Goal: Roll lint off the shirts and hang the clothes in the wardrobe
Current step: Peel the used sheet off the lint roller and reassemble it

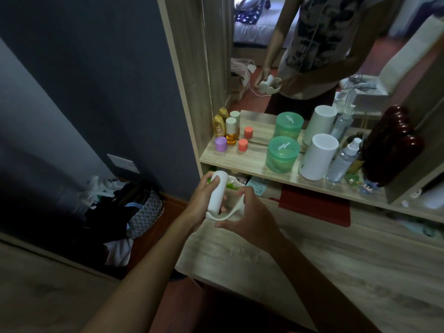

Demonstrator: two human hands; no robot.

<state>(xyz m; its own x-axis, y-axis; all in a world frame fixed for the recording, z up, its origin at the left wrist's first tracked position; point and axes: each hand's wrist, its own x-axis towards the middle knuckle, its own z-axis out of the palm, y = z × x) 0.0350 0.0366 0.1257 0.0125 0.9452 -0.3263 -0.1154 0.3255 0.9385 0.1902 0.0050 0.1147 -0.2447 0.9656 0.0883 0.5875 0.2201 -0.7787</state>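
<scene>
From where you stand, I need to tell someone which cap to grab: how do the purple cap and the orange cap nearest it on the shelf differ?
The purple cap is wider and stands further left than the orange cap. The purple cap is lilac, the orange cap coral. Both are short, upright cylinders on the wooden shelf before the mirror, apart from each other, with the amber bottle behind the gap between them.

Jars (283, 154) and bottles (342, 162) stand on the shelf (249, 162) before the mirror (312, 44).
</scene>
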